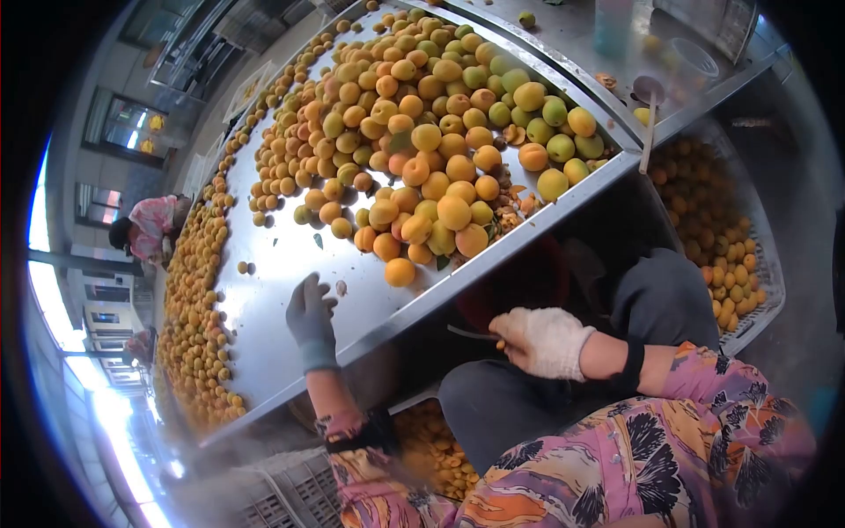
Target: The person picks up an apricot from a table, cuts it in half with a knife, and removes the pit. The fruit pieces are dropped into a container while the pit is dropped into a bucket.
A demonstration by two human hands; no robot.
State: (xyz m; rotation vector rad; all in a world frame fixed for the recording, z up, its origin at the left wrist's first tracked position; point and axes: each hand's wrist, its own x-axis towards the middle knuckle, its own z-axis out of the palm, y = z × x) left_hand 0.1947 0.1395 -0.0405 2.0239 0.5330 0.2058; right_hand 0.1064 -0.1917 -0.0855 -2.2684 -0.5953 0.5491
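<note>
My left hand point(312, 322), in a grey glove, is over the near edge of the metal table point(286, 273), fingers apart with nothing visible in them. A small brownish scrap point(341, 288) lies just right of its fingertips. My right hand point(550, 341), in a white glove, is closed in front of my knees, below the table rim. From its fingers a thin, curved metal blade point(471, 333) sticks out to the left; its handle is hidden. A small orange bit shows under those fingers. A large heap of apricots point(426, 137), orange to green, covers the table's middle and right.
More apricots point(195, 295) line the table's far left side. A crate of orange fruit point(726, 282) stands at the right, and apricot pieces point(437, 447) fill a container below me. A side table holds a cup point(647, 88) with a stick across it. Another person point(156, 224) bends at the left.
</note>
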